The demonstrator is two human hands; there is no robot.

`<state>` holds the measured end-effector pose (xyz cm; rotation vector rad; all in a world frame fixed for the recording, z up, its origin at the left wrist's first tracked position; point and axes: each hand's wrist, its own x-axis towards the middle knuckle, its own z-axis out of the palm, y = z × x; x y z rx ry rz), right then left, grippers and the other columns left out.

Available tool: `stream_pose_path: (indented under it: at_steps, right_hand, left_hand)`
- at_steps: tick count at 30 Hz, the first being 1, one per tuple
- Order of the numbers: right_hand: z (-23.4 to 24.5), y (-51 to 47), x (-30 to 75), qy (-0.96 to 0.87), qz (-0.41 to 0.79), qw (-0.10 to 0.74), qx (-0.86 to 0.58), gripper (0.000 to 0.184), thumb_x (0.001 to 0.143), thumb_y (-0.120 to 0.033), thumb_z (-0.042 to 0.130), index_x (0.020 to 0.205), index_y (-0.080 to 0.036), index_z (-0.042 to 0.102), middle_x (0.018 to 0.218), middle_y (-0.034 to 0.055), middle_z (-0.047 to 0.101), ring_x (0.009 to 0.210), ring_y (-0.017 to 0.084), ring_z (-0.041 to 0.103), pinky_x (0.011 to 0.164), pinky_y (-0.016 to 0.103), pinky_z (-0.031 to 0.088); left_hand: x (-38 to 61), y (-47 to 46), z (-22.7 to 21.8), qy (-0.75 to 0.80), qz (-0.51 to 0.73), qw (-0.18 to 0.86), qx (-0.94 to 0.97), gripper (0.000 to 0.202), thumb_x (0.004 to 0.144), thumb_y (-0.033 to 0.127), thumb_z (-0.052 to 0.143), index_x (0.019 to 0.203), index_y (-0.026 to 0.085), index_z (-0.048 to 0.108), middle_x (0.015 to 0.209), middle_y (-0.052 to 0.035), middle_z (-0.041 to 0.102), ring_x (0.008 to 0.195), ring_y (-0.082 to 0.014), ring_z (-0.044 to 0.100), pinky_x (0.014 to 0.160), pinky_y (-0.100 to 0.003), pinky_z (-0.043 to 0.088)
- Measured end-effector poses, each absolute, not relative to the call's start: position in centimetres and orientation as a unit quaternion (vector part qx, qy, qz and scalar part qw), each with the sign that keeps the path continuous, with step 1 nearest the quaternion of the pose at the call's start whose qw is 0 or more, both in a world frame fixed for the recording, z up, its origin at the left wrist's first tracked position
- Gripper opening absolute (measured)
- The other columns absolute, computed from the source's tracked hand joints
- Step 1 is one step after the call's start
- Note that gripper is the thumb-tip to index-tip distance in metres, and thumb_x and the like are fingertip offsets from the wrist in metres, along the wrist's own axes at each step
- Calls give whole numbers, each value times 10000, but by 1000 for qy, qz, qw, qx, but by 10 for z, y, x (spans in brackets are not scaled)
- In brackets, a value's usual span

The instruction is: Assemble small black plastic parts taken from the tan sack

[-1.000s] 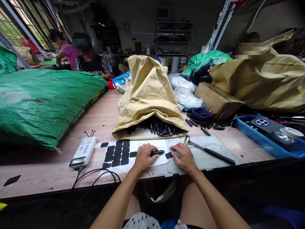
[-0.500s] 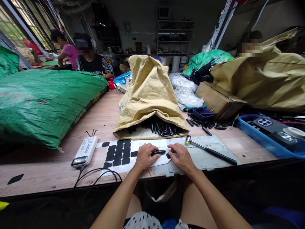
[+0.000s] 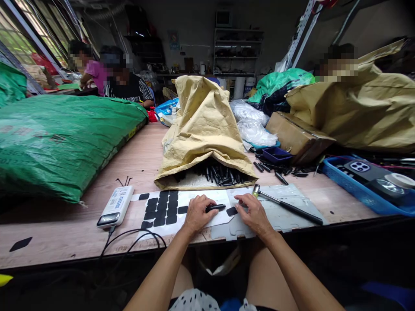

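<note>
My left hand (image 3: 198,214) is closed around a black pen-shaped tube (image 3: 216,207), which lies level and points right over a white sheet (image 3: 207,196). To its right, my right hand (image 3: 253,212) rests with thumb and forefinger apart and nothing visible between them. A black rounded patch (image 3: 231,211) lies by that thumb. Just beyond the right fingers is the head of a hammer (image 3: 279,201), its black handle slanting toward the table edge. Rows of black square stickers (image 3: 165,208) cover the sheet's left part.
A tan sack (image 3: 207,125) opens toward me, with several black tubes (image 3: 223,173) inside. Left are a green sack (image 3: 65,142) and a white power bank (image 3: 116,206) with a cable. Right are a cardboard box (image 3: 295,131) and a blue tray (image 3: 359,192). People sit farther back.
My right hand has shifted slightly right, away from the tube, uncovering more of the black patch. My left hand keeps hold of the tube in about the same place.
</note>
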<state>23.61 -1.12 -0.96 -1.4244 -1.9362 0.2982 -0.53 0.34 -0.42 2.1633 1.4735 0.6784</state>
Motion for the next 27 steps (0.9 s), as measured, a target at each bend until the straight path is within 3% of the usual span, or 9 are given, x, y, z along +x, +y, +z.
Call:
stream_pose_path:
  at_steps: [4,8,12,16,20,24,27]
  right_hand:
    - [-9,-9,255,-731,85,366,-570,261,900,-256,549,1117,-237,691,935,61,654,875,230,577,827,380,469]
    - [-6,1,290,-675,-41,348,-650,290,854,-274,580,1111,-217,702,1058,114,627,977,292,551,873,450,454]
    - [-9,6,341,-579,-58,224,-782,351,833,-429,611,1097,-220,709,1091,150,593,997,351,523,812,497,435]
    - [-13,-1,372,-662,-12,160,-732,309,920,-479,501,930,-238,694,989,110,626,927,299,540,777,435,422]
    - [-6,-12,360,-704,-34,197,-681,253,947,-404,453,880,-229,623,897,93,638,874,266,575,750,385,437]
    - [8,-31,305,-675,72,326,-658,313,992,-439,396,923,-241,628,780,47,678,714,210,637,692,325,488]
    - [15,-47,254,-668,118,347,-648,352,1001,-444,434,1222,-266,640,748,13,707,641,197,659,628,304,502]
  left_hand:
    - [-5,3,-5,532,247,212,781,220,819,363,743,1026,287,726,946,-10,679,976,-238,579,874,-377,375]
    - [-5,4,-5,533,235,212,784,181,836,362,728,1003,295,738,937,-10,678,961,-233,578,863,-371,374]
    - [-5,5,-5,535,232,214,783,180,840,362,727,1006,296,749,947,-10,686,958,-230,581,864,-372,374]
    - [-5,5,-6,536,238,217,780,184,845,371,722,1009,296,761,940,-13,684,960,-229,581,868,-380,376]
    - [-5,4,-6,539,244,225,774,187,845,381,718,1007,301,766,926,-16,685,973,-232,580,882,-385,380]
    - [-5,5,-5,544,246,235,768,171,840,370,726,991,300,767,934,-8,695,979,-231,582,887,-389,377]
    - [-5,6,-6,544,250,241,764,158,839,364,734,978,297,769,923,-1,697,968,-225,585,881,-382,377]
